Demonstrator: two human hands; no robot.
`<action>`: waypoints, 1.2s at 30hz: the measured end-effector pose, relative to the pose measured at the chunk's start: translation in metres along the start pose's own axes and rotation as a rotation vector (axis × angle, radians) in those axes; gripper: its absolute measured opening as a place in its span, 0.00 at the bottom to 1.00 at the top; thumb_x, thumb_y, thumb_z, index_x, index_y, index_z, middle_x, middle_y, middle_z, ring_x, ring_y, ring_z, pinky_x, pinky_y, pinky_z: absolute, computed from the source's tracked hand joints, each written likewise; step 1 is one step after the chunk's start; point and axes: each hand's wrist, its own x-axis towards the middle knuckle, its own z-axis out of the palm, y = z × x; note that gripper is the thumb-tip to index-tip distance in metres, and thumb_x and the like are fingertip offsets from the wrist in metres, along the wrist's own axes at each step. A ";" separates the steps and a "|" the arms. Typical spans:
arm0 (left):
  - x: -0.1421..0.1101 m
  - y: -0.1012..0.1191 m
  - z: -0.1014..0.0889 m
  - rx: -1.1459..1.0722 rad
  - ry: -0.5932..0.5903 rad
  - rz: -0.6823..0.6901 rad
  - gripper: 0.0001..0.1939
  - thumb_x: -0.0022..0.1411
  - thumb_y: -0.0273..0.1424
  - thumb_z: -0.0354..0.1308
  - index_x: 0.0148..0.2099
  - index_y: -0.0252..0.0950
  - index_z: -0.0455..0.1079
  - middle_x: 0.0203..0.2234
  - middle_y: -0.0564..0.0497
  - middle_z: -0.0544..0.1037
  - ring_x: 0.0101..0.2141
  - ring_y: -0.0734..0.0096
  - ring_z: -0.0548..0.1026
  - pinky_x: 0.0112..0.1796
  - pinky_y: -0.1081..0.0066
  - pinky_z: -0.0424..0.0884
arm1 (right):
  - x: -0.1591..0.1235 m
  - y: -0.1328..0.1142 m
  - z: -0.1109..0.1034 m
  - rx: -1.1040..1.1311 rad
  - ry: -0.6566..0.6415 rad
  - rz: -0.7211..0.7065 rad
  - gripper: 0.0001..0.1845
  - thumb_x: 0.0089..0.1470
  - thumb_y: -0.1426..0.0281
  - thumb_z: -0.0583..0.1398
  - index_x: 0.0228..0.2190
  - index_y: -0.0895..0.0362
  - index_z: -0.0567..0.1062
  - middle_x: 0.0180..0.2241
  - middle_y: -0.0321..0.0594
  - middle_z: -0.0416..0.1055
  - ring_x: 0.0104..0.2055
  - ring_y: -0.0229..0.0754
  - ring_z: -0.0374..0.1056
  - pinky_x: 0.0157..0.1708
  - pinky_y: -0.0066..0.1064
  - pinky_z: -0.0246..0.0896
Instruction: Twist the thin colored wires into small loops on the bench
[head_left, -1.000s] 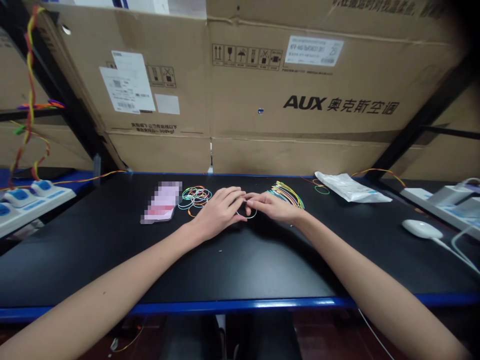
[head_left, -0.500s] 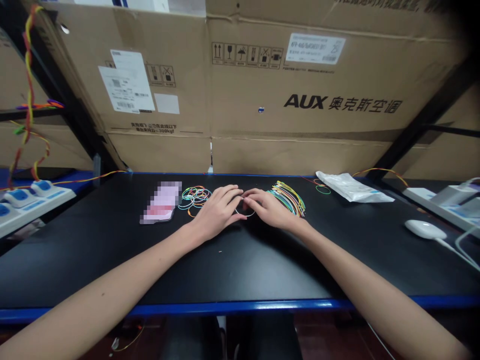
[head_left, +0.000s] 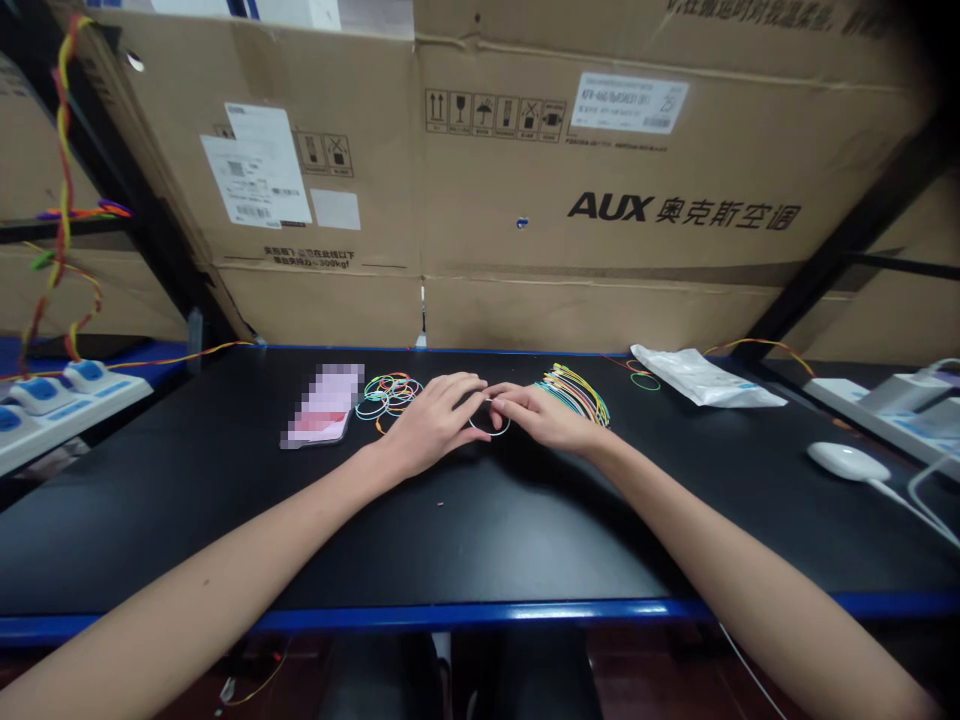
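Right hand has turned slightly; pinches white loop at top, between both hands; left hand grip hidden, can't tell; best keep loop steady, small fingertip moves

Open passage across near tabletop; wire coils obstruct left, wire bundle right, cardboard blocks back.
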 end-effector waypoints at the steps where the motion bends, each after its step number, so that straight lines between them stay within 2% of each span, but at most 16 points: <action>1: 0.000 0.001 0.001 0.002 -0.004 -0.005 0.20 0.61 0.38 0.57 0.52 0.32 0.64 0.49 0.38 0.71 0.54 0.53 0.68 0.50 0.52 0.69 | 0.000 0.001 0.003 -0.084 0.035 -0.014 0.23 0.63 0.62 0.48 0.23 0.56 0.73 0.42 0.44 0.71 0.48 0.45 0.66 0.52 0.40 0.57; 5: -0.001 0.004 0.005 0.030 -0.011 -0.034 0.19 0.60 0.38 0.58 0.50 0.31 0.66 0.50 0.37 0.71 0.54 0.52 0.68 0.50 0.52 0.69 | 0.000 0.005 0.016 -0.419 0.192 -0.075 0.20 0.63 0.68 0.49 0.27 0.57 0.76 0.42 0.48 0.71 0.48 0.48 0.64 0.51 0.43 0.58; 8: -0.001 0.003 0.005 0.055 -0.002 -0.046 0.19 0.61 0.38 0.57 0.49 0.31 0.66 0.50 0.37 0.71 0.54 0.51 0.67 0.50 0.51 0.68 | -0.001 0.005 0.018 -0.488 0.247 -0.064 0.16 0.62 0.69 0.50 0.34 0.57 0.77 0.43 0.49 0.71 0.49 0.50 0.63 0.50 0.45 0.59; 13: -0.001 -0.002 0.001 0.099 0.024 -0.048 0.20 0.61 0.37 0.57 0.51 0.30 0.65 0.50 0.37 0.71 0.54 0.51 0.67 0.50 0.52 0.68 | 0.002 0.000 0.007 -0.169 0.323 0.042 0.13 0.61 0.66 0.53 0.38 0.56 0.77 0.46 0.46 0.71 0.49 0.45 0.66 0.52 0.41 0.59; 18: 0.000 -0.004 -0.003 0.106 0.007 0.005 0.20 0.62 0.35 0.57 0.52 0.29 0.64 0.50 0.37 0.71 0.54 0.52 0.67 0.50 0.54 0.68 | 0.001 0.002 -0.006 0.122 0.235 0.169 0.09 0.54 0.64 0.61 0.32 0.54 0.80 0.46 0.43 0.73 0.48 0.44 0.69 0.51 0.38 0.61; 22: 0.001 -0.002 -0.003 0.075 -0.022 0.018 0.18 0.61 0.36 0.57 0.51 0.31 0.66 0.49 0.37 0.72 0.54 0.52 0.68 0.50 0.53 0.68 | 0.000 0.005 -0.009 0.162 0.162 0.206 0.08 0.51 0.64 0.62 0.30 0.54 0.80 0.46 0.41 0.72 0.48 0.44 0.69 0.49 0.36 0.62; 25: 0.000 0.001 0.001 0.036 -0.024 -0.012 0.19 0.61 0.38 0.57 0.50 0.31 0.66 0.48 0.37 0.72 0.53 0.52 0.68 0.49 0.52 0.68 | 0.000 0.004 -0.006 0.045 0.212 0.165 0.07 0.51 0.67 0.62 0.28 0.55 0.80 0.45 0.43 0.72 0.45 0.44 0.70 0.45 0.35 0.65; 28: -0.002 0.007 0.005 0.002 -0.021 -0.076 0.18 0.61 0.39 0.57 0.48 0.32 0.67 0.49 0.38 0.72 0.53 0.52 0.67 0.50 0.52 0.67 | -0.001 0.002 0.005 -0.234 0.321 0.045 0.07 0.53 0.72 0.60 0.27 0.56 0.80 0.42 0.43 0.72 0.44 0.44 0.70 0.46 0.37 0.65; 32: -0.003 0.013 0.008 -0.019 -0.039 -0.177 0.17 0.61 0.40 0.57 0.46 0.33 0.68 0.49 0.41 0.71 0.53 0.53 0.67 0.50 0.53 0.68 | -0.001 0.001 0.021 -0.596 0.380 -0.166 0.13 0.56 0.78 0.55 0.29 0.59 0.79 0.43 0.48 0.71 0.52 0.49 0.63 0.51 0.42 0.63; 34: -0.003 0.012 0.007 0.001 -0.037 -0.189 0.17 0.61 0.40 0.56 0.47 0.32 0.68 0.50 0.40 0.71 0.54 0.53 0.66 0.51 0.53 0.67 | -0.001 0.001 0.024 -0.668 0.397 -0.197 0.13 0.57 0.77 0.54 0.29 0.59 0.79 0.44 0.49 0.70 0.56 0.51 0.59 0.53 0.44 0.61; 36: -0.002 0.009 0.006 0.029 -0.034 -0.166 0.19 0.61 0.39 0.56 0.48 0.31 0.67 0.50 0.38 0.70 0.55 0.52 0.65 0.51 0.52 0.67 | 0.000 0.001 0.022 -0.632 0.448 -0.156 0.11 0.57 0.75 0.56 0.30 0.59 0.79 0.45 0.49 0.70 0.54 0.51 0.61 0.53 0.44 0.61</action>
